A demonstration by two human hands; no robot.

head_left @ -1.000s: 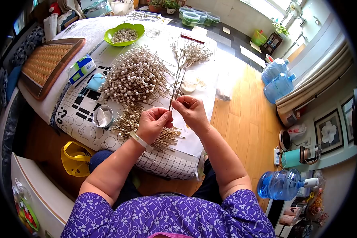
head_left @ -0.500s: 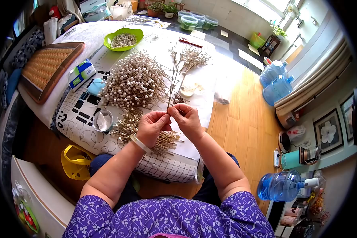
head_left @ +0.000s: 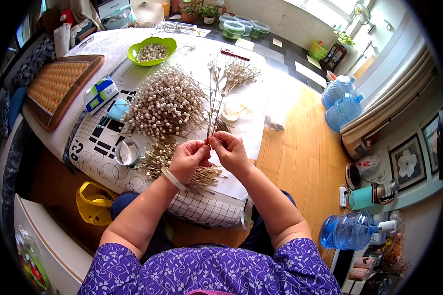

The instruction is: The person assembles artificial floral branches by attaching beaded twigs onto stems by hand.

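Observation:
My left hand (head_left: 188,158) and my right hand (head_left: 230,151) meet over the front part of the covered surface, both closed in a pinch on the lower ends of a few thin brown stems (head_left: 212,104) that stand upright. Behind and left of them lies a big heap of stems with white beads (head_left: 165,101). More beaded stems (head_left: 157,157) lie beside and beneath my left hand. A smaller bunch (head_left: 240,73) rests beyond the held stems, near a roll of pale tape (head_left: 233,105).
Farther back are a green bowl of beads (head_left: 151,51) and a red phone (head_left: 235,54). To the left are a tissue pack (head_left: 101,93), a light blue item (head_left: 118,109) and a small cup (head_left: 128,151). A yellow basket (head_left: 94,202) sits low at left.
Both hands, with the stems between them, have moved slightly down and to the left in view. The stems now stand more upright.

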